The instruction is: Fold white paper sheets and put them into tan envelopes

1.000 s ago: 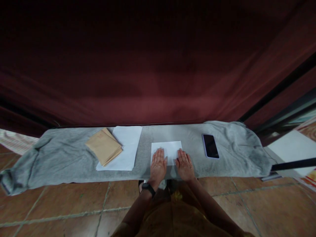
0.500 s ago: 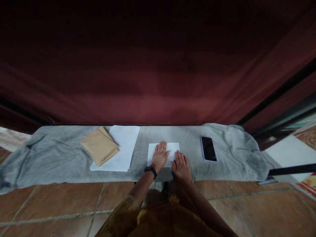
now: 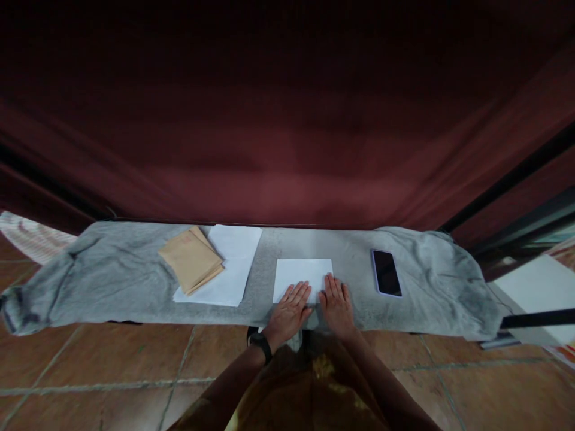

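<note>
Garment: brown-and-yellow cloth garment (image 3: 291,395) on the wearer, bottom centre of the frame.
Floor: reddish-brown square tiles (image 3: 135,353) with pale joints, along the lower edge.
Wristband: black band (image 3: 260,343) on the left wrist, lower centre.
Left hand: bare left hand (image 3: 290,311), palm down, fingers extended over the lower middle of the paper; it presses rather than pinches, clamped on nothing.
Right hand: bare right hand (image 3: 336,308), also flat, its fingertips at the paper's right edge; no pinch shows here either.
Paper: small white rectangular paper sheet (image 3: 300,270), flat just below the frame's centre; the poor light hides whether it is folded.
Handling: likely very light, thin and bendable, easily creased and quick to slide under a dragging palm; best pinched at a free upper corner or lifted by a side edge, with the other palm steadying it.
Phone: dark-screened rectangular phone with a pale lilac rim (image 3: 387,274), right of the hands.
Stack: larger white paper sheets (image 3: 236,278), left of centre, partly under flat tan paper packets (image 3: 191,257).
Cover: soft grey fabric (image 3: 353,251) beneath all these, wrinkled towards both ends.
Backdrop: dark red hanging cloth (image 3: 287,149), filling the upper frame.
</note>
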Action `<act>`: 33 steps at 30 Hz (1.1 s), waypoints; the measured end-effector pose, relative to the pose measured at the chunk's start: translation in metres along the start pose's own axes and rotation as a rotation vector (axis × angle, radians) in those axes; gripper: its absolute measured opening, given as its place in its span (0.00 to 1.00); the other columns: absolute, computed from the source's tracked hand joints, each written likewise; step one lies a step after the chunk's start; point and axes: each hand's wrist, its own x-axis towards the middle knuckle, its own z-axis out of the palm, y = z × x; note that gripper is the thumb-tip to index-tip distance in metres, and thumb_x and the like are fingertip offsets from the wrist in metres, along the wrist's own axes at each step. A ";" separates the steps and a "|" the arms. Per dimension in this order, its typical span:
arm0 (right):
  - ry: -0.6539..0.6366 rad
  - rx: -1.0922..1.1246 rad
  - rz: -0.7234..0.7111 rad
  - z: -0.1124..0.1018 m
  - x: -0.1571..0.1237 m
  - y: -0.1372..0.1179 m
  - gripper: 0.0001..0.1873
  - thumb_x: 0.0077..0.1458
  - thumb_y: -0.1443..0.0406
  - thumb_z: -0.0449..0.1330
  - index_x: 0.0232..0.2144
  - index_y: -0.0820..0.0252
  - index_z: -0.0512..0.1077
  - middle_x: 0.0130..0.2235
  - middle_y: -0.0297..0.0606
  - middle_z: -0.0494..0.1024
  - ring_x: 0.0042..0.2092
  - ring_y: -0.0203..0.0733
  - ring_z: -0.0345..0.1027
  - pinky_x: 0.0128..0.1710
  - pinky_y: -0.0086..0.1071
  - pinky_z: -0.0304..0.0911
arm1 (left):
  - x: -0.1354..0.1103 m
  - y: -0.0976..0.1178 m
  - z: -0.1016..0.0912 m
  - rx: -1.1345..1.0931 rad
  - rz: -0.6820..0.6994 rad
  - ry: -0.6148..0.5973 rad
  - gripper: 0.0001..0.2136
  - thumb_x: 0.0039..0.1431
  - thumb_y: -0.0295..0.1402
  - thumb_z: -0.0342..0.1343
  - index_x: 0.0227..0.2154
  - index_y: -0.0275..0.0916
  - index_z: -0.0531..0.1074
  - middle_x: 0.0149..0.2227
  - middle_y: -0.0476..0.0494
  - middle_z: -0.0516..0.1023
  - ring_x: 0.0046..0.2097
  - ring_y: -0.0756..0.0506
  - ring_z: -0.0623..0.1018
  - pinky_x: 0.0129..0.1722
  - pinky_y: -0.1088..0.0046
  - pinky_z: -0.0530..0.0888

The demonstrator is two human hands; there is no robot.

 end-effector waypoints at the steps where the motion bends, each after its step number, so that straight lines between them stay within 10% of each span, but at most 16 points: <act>1: -0.013 0.007 -0.007 -0.001 0.004 -0.002 0.28 0.71 0.62 0.43 0.70 0.63 0.55 0.69 0.49 0.60 0.68 0.53 0.56 0.67 0.55 0.47 | -0.004 0.000 -0.002 -0.004 0.013 -0.002 0.26 0.73 0.42 0.41 0.69 0.38 0.53 0.71 0.40 0.57 0.72 0.43 0.55 0.71 0.55 0.56; 10: -0.182 0.160 -0.285 0.017 0.059 -0.037 0.26 0.72 0.60 0.42 0.66 0.59 0.63 0.69 0.40 0.61 0.69 0.44 0.56 0.69 0.45 0.50 | -0.014 0.000 -0.001 -0.029 0.032 -0.042 0.24 0.71 0.43 0.45 0.63 0.36 0.64 0.65 0.36 0.68 0.69 0.43 0.64 0.71 0.57 0.57; 18: -0.122 0.102 -0.379 0.025 0.084 -0.004 0.26 0.71 0.60 0.47 0.67 0.63 0.60 0.70 0.44 0.58 0.70 0.45 0.54 0.70 0.45 0.49 | -0.019 -0.004 -0.004 0.018 0.095 -0.063 0.28 0.73 0.45 0.42 0.69 0.38 0.53 0.70 0.41 0.60 0.71 0.44 0.58 0.70 0.57 0.58; 33: -0.090 0.133 -0.412 0.008 0.046 0.003 0.25 0.69 0.62 0.50 0.66 0.54 0.62 0.69 0.40 0.63 0.69 0.46 0.55 0.70 0.49 0.49 | -0.018 -0.007 -0.005 0.003 0.104 -0.085 0.27 0.73 0.44 0.41 0.70 0.41 0.52 0.70 0.40 0.60 0.70 0.43 0.60 0.69 0.55 0.60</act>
